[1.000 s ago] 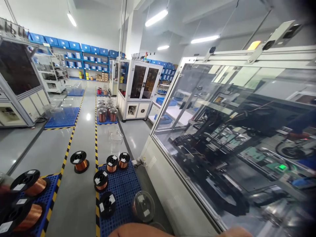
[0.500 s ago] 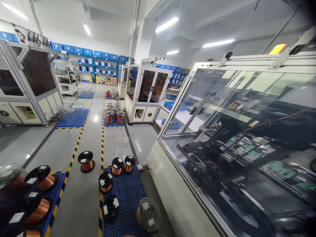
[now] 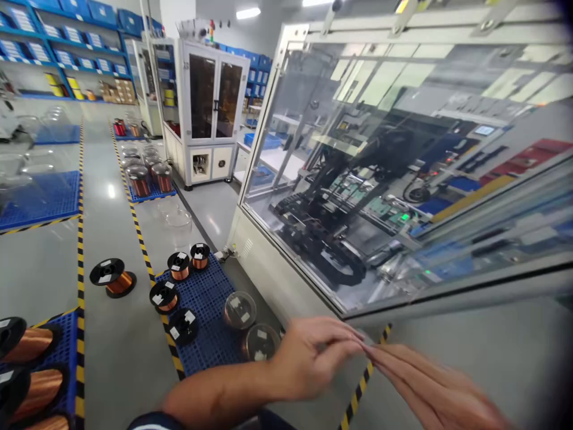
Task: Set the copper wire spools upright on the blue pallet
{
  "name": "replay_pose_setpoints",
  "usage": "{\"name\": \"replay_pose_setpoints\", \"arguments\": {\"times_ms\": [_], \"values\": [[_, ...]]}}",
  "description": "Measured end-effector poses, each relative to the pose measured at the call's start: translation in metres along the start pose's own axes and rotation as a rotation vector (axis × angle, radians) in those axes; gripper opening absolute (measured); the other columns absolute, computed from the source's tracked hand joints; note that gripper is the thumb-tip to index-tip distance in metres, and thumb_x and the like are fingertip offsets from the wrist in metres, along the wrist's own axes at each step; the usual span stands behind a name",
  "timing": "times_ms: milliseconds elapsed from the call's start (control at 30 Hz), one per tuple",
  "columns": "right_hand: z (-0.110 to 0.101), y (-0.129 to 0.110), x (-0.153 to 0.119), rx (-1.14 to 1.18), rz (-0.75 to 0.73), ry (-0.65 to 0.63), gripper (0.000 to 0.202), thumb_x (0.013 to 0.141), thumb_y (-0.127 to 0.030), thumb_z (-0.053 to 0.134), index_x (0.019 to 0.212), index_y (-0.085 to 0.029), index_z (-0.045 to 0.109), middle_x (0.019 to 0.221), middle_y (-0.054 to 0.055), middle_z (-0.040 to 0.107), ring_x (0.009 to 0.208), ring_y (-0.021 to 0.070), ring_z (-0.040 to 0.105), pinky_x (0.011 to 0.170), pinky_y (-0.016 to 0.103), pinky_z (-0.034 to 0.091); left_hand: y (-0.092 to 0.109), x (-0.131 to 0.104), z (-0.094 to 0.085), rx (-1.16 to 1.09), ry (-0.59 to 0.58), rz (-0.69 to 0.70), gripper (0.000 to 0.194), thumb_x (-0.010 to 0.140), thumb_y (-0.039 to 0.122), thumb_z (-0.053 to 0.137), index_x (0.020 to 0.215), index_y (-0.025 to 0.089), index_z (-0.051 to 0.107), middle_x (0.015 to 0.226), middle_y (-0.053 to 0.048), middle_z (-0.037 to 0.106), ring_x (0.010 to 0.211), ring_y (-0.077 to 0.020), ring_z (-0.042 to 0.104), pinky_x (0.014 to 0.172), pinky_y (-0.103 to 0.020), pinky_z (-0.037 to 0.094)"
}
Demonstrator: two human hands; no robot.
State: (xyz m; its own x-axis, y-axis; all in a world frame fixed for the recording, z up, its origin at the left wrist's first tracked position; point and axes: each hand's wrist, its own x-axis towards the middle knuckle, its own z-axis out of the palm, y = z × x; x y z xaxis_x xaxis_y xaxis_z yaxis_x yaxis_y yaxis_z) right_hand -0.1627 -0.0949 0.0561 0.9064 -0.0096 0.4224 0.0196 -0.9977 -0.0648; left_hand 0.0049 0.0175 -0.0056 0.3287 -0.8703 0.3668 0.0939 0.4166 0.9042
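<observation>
Both hands met low in the view, in front of the big glass-walled machine (image 3: 403, 179). Left hand (image 3: 313, 355) reached in from the forearm with its fingers curled and pinched together near the tips; whether anything small sat between them could not be told, as the picture was blurred there. Right hand (image 3: 430, 388) lay stretched out flat, fingers straight and close together, its fingertips touching those of the left hand just below the machine's lower frame. A striped yellow and black floor line (image 3: 364, 382) ran under the hands, beside the machine's base.

Left of the machine, a blue floor mat (image 3: 210, 298) lay close against its base and carried several black spools of copper wire (image 3: 179, 264) and two clear domed covers (image 3: 240, 310). One more spool (image 3: 111, 276) stood on the bare grey floor farther left of the machine, beyond a striped line. Behind the machine stood a white cabinet with dark glass doors (image 3: 210, 113), and blue shelving (image 3: 54, 48) lined the far wall.
</observation>
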Motion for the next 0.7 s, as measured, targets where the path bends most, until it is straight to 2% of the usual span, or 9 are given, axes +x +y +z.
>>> {"name": "replay_pose_setpoints", "arguments": {"times_ms": [100,167,267,333,467,600,700], "values": [[-0.008,0.004,-0.004,-0.097,-0.053,-0.038,0.048,0.094,-0.004,0.04,0.135,-0.021,0.056,0.1,0.005,0.073,0.089,0.0162,0.07,0.079,0.026,0.057,-0.008,0.003,-0.004,-0.19,-0.138,-0.395,0.039,0.08,0.041,0.07,0.1,0.008,0.075,0.072,-0.009,0.071,0.05,-0.0098,0.056,0.051,-0.022,0.048],[-0.014,0.006,-0.007,-0.198,-0.079,-0.043,0.047,0.094,-0.004,0.039,0.135,-0.017,0.055,0.1,0.007,0.072,0.088,0.0178,0.069,0.078,0.03,0.054,-0.012,0.004,-0.01,-0.173,-0.236,-0.525,0.042,0.077,0.041,0.072,0.102,0.008,0.075,0.064,-0.005,0.067,0.045,-0.0078,0.049,0.046,-0.02,0.042],[-0.024,0.011,-0.009,-0.394,-0.077,-0.084,0.046,0.092,0.0,0.037,0.131,-0.013,0.055,0.09,0.008,0.071,0.079,0.019,0.065,0.069,0.033,0.049,-0.015,0.004,-0.023,-0.072,-0.359,-0.512,0.039,0.084,0.041,0.065,0.097,0.007,0.077,0.056,-0.002,0.061,0.045,-0.0067,0.045,0.047,-0.019,0.037],[-0.03,0.014,-0.01,-0.504,-0.075,-0.124,0.044,0.09,0.003,0.036,0.128,-0.01,0.056,0.079,0.005,0.067,0.07,0.0182,0.061,0.062,0.034,0.044,-0.017,0.005,-0.032,-0.05,-0.388,-0.474,0.04,0.087,0.043,0.063,0.098,0.007,0.077,0.053,0.0,0.057,0.047,-0.0071,0.045,0.05,-0.02,0.036],[-0.038,0.024,-0.009,-0.597,-0.089,-0.169,0.036,0.09,0.0,0.039,0.118,-0.008,0.06,0.068,0.002,0.059,0.061,0.0161,0.053,0.056,0.032,0.038,-0.024,0.008,-0.041,-0.026,-0.345,-0.454,0.041,0.089,0.046,0.061,0.096,0.009,0.077,0.048,0.003,0.05,0.045,-0.0071,0.043,0.051,-0.021,0.037],[-0.039,0.031,-0.009,-0.648,-0.065,-0.217,0.033,0.094,-0.006,0.036,0.111,-0.011,0.064,0.066,0.002,0.057,0.057,0.0142,0.047,0.055,0.032,0.035,-0.035,0.009,-0.044,-0.034,-0.294,-0.442,0.042,0.085,0.05,0.066,0.089,0.01,0.079,0.043,0.003,0.047,0.042,-0.0065,0.04,0.048,-0.021,0.035],[-0.038,0.037,-0.011,-0.673,-0.039,-0.225,0.034,0.093,-0.005,0.036,0.109,-0.012,0.065,0.066,0.002,0.056,0.054,0.0136,0.043,0.054,0.031,0.032,-0.045,0.007,-0.047,-0.038,-0.244,-0.44,0.042,0.082,0.051,0.069,0.086,0.011,0.079,0.042,0.003,0.048,0.041,-0.0063,0.039,0.049,-0.021,0.035]]}}
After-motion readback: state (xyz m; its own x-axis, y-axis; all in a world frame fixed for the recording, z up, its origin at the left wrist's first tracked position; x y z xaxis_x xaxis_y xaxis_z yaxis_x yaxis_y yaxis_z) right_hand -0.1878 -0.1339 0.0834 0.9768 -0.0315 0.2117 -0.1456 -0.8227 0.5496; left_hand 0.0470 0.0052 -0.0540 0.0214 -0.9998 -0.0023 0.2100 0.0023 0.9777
